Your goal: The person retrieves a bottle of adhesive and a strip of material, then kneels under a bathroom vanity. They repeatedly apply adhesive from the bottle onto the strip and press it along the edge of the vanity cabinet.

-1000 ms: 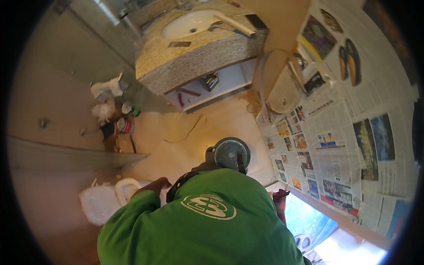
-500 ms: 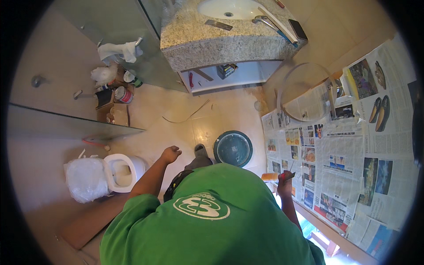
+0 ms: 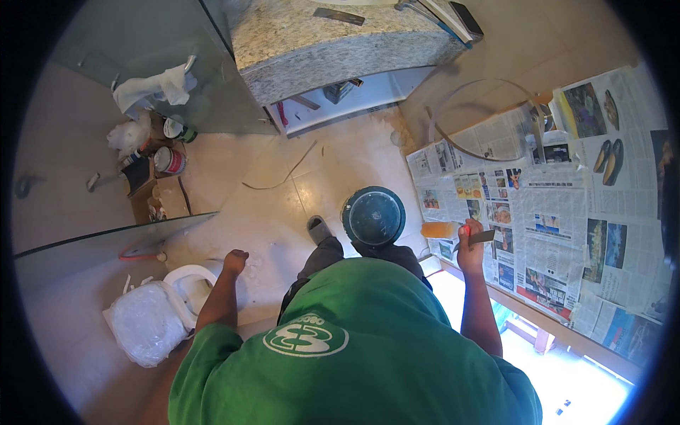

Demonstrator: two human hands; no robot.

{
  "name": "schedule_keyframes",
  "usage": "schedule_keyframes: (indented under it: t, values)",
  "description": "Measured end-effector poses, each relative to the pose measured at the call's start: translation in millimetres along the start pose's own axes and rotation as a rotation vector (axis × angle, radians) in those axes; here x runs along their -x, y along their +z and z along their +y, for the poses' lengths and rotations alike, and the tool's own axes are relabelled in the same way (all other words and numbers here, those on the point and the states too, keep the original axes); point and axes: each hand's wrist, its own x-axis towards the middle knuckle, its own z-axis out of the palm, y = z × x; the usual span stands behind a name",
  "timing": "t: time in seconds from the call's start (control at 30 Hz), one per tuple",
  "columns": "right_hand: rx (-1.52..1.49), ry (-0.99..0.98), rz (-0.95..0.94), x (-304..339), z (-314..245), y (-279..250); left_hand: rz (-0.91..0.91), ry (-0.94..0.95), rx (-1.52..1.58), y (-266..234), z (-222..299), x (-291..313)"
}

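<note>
My left hand hangs in the air above the floor near the toilet. Its fingers are curled in, and no object shows in it. On the right, my right hand is closed round a flat dark blade with a red part, held in front of the newspaper sheets. An amber cylinder shows just left of these fingers; whether my hand also grips it is unclear. A dark green round tub stands on the floor by my feet.
A bent strip lies on the floor; a looped strip leans against the papered side. Ahead is a granite counter bearing tools and a phone. At left are a glass panel, a toilet and a box near cans.
My view has shifted forward, with the counter sliding toward the upper edge. My right hand has turned and risen, so the blade now points right. My left hand has moved leftward and lower in view.
</note>
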Motion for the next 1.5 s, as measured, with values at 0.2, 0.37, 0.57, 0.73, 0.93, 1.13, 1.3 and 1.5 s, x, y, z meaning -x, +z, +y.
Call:
schedule_keyframes:
  t: [0.2, 0.37, 0.57, 0.73, 0.93, 1.13, 1.3, 1.5]
  values:
    - [0.003, -0.06, -0.112, -29, -16, 26, 0.1, -0.388, 0.712, 11, 1, 35]
    - [0.01, -0.126, -0.133, -48, -29, 36, 0.119, -0.688, 1.174, 16, 45, 47]
    - [-0.067, -0.13, -0.192, -69, -14, 44, 0.131, -0.457, 0.848, 43, 33, 55]
    - [-0.105, -0.204, -0.201, -107, 22, 57, 0.178, -0.8, 1.121, -16, 86, 40]
    - [-0.193, -0.388, -0.297, -171, 16, 74, 0.239, -0.426, 0.655, 1, 114, 51]
    - [-0.228, -0.555, -0.401, -251, -12, 63, -0.11, -0.739, 1.586, 24, 282, 39]
    - [-0.276, -0.631, -0.461, -301, -22, 59, -0.026, -0.757, 2.589, 77, 360, 86]
    - [-0.285, -0.637, -0.512, -334, -30, 56, 0.097, -0.841, 2.588, 55, 407, 94]
